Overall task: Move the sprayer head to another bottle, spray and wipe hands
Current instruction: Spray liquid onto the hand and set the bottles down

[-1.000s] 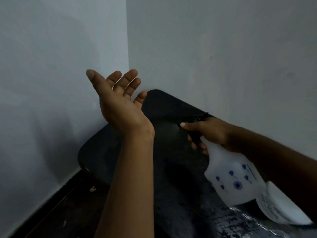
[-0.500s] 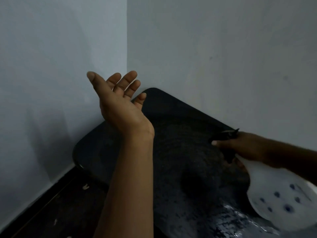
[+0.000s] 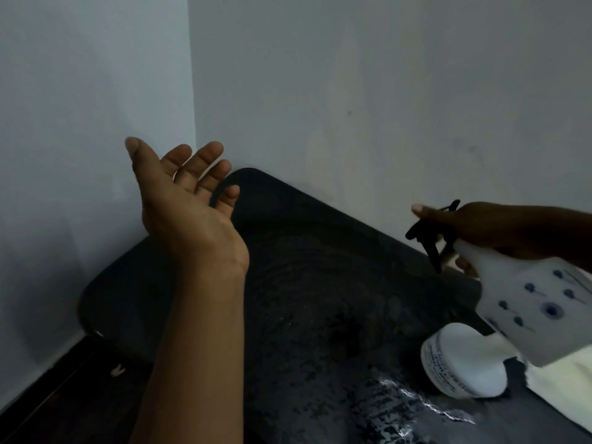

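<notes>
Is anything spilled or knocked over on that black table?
Yes. A white bottle lies on its side near the table's right end, beside a pale cloth. Shiny wet-looking patches glisten on the dark top just in front of it. The right hand holds the spray bottle tilted; the left hand is open, palm up.

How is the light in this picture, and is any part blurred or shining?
Head view: dim, bluish light; the black table loses detail in shadow. Glare shows on its wet-looking near part. The right hand is very dark on the bottle. The left hand is sharp; the label on the second bottle is too blurred to read.
</notes>
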`<state>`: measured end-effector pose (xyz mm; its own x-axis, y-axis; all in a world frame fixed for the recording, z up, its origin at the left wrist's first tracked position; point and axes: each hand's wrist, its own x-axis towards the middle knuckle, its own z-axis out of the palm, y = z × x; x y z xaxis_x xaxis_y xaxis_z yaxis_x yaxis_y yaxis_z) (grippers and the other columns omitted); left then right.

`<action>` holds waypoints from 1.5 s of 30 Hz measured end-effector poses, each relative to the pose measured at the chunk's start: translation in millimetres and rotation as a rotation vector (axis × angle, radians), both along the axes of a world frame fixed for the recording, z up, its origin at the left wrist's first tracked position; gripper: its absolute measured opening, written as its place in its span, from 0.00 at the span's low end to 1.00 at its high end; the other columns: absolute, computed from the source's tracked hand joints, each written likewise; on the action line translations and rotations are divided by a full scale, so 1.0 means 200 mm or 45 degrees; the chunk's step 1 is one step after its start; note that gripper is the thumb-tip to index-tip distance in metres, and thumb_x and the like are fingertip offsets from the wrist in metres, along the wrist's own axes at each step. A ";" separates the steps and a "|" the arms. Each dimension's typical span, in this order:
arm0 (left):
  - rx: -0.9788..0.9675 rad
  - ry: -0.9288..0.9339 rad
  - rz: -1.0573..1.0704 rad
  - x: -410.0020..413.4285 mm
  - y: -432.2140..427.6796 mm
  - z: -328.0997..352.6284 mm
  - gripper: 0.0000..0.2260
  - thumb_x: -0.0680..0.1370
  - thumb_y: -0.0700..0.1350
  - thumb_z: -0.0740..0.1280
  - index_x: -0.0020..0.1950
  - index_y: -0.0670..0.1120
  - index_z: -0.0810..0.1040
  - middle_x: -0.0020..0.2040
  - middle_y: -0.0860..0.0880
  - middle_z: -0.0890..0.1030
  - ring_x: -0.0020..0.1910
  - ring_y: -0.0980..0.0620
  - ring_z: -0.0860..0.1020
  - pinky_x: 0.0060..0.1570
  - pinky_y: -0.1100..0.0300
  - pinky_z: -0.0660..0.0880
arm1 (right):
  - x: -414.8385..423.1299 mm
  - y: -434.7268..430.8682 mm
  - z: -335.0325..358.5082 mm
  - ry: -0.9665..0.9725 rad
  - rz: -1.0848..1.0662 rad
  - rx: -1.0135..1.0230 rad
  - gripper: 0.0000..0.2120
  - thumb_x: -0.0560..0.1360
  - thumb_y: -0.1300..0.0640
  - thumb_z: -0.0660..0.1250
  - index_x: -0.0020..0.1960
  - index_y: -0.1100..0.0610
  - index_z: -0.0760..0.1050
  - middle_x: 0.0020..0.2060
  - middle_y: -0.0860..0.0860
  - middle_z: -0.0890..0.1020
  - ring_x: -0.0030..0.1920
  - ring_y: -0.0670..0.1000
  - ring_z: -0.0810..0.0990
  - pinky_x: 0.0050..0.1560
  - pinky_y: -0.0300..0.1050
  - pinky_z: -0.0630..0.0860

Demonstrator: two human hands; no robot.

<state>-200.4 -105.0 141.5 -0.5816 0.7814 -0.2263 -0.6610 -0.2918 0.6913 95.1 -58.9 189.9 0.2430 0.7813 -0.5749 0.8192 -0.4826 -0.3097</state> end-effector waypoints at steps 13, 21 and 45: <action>-0.004 -0.037 -0.086 0.08 0.00 0.01 0.27 0.79 0.66 0.51 0.55 0.47 0.78 0.45 0.49 0.88 0.47 0.51 0.85 0.40 0.57 0.76 | 0.05 0.14 0.07 0.275 -0.033 0.600 0.20 0.67 0.43 0.74 0.48 0.59 0.83 0.47 0.58 0.84 0.51 0.57 0.83 0.53 0.54 0.81; 0.026 0.014 -0.084 0.08 0.01 0.00 0.25 0.80 0.65 0.50 0.52 0.48 0.79 0.45 0.48 0.87 0.47 0.50 0.85 0.42 0.56 0.75 | 0.00 0.37 -0.10 0.113 0.031 0.879 0.12 0.70 0.48 0.74 0.51 0.52 0.83 0.46 0.56 0.84 0.43 0.51 0.79 0.53 0.54 0.79; 0.073 0.058 -0.157 0.19 0.01 -0.01 0.25 0.80 0.64 0.51 0.49 0.47 0.79 0.44 0.47 0.87 0.42 0.52 0.84 0.36 0.59 0.75 | -0.22 0.62 -0.24 0.201 0.245 0.804 0.29 0.72 0.49 0.74 0.70 0.54 0.70 0.62 0.56 0.79 0.56 0.54 0.79 0.57 0.48 0.76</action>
